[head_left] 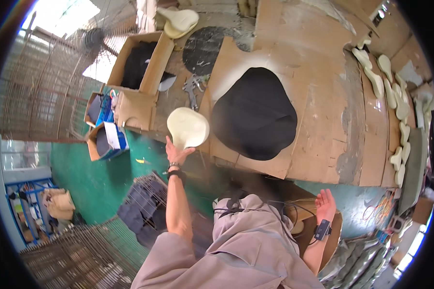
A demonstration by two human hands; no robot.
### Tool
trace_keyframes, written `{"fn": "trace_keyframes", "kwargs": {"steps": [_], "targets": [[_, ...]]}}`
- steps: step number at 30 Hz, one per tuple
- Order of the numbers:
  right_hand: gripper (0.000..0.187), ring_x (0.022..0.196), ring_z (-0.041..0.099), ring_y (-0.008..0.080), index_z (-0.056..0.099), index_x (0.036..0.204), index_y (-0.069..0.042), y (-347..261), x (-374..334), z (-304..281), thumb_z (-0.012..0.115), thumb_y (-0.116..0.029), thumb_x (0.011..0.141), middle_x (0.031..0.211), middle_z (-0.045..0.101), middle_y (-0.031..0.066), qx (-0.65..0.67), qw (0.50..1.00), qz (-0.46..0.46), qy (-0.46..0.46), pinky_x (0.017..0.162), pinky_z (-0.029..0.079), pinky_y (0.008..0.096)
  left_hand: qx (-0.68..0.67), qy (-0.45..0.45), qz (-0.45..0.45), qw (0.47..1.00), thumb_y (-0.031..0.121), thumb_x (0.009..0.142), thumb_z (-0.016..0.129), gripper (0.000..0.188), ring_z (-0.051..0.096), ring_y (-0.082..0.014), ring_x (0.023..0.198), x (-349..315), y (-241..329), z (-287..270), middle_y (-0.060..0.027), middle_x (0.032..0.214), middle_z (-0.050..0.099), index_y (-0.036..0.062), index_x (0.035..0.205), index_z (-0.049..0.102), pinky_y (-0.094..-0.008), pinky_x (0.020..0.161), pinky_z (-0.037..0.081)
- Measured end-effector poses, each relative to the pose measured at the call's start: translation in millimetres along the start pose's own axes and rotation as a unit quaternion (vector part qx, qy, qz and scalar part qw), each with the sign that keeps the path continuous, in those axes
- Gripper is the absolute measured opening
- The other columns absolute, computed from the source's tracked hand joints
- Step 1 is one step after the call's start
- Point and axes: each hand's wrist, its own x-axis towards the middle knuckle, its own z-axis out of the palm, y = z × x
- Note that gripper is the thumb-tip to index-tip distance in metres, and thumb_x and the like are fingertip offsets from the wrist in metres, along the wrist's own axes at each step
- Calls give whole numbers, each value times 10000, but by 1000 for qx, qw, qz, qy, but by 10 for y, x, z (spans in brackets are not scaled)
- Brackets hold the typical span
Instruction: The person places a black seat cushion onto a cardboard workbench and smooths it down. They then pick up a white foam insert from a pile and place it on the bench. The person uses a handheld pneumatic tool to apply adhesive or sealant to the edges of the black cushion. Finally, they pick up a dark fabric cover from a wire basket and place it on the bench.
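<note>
My left hand (177, 155) grips the narrow nose of a cream bicycle saddle pad (189, 126), its fingers and thumb around the end. The pad's wide part points away from me, over the table's left front edge. Just right of it a rounded black fabric piece (258, 115) lies spread on the cardboard-covered table (318, 111). My right hand (325, 206) is at the lower right, off the table's front edge, with fingers stretched out and nothing in it. A metal spray gun (193, 90) lies beyond the held pad.
An open cardboard box (142, 62) with dark material stands at the table's left. More saddle pads (181, 20) lie at the far left, and several (400, 103) line the right edge. Small boxes (106, 140) sit at left. Dark fabric pieces (142, 212) rest on a wire rack below.
</note>
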Motion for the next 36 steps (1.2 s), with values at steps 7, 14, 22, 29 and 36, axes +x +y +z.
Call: {"fn": "trace_keyframes", "kwargs": {"steps": [7,14,22,29,36], "targets": [[432,882,663,192,569,1321,-24,99,-16,893,628,-318,1009,1090,690,114,-196,975,29,-100,696,556,328,-151,16,53,987,279,694,851,721,549,-371,1211,-273,-73,43,-176,1294,602,64,1327,580,-435,1052,449],[679,1195,583,242,403,1514,-13,-25,-616,2164,666,-350,986,1400,558,170,-177,921,-35,-345,890,555,382,-241,-140,157,947,291,649,915,924,620,-374,1084,-1165,1290,-499,-165,1173,592,77,1430,471,-428,935,528],[738,1352,479,260,339,1557,4,-909,-572,1600,662,-69,897,1499,475,148,-265,916,-213,-213,1153,359,384,-251,-392,306,831,365,779,833,848,586,-389,1224,-1447,1749,-486,-218,1381,576,66,1476,454,-429,1007,503],[784,1321,515,251,436,1505,26,-1738,-1426,-476,706,-90,779,1458,533,157,-584,782,-211,-61,1134,370,358,-139,-202,161,956,183,800,814,489,678,-310,1008,-847,672,-442,-121,1092,695,80,1246,642,-401,847,558],[688,1248,604,358,583,1390,-33,-588,-1560,-781,746,-406,835,1341,626,248,-758,646,-62,61,1046,480,419,-170,-204,218,939,91,799,812,489,680,-282,956,-355,663,42,-128,1061,696,52,1252,635,-394,856,545]]}}
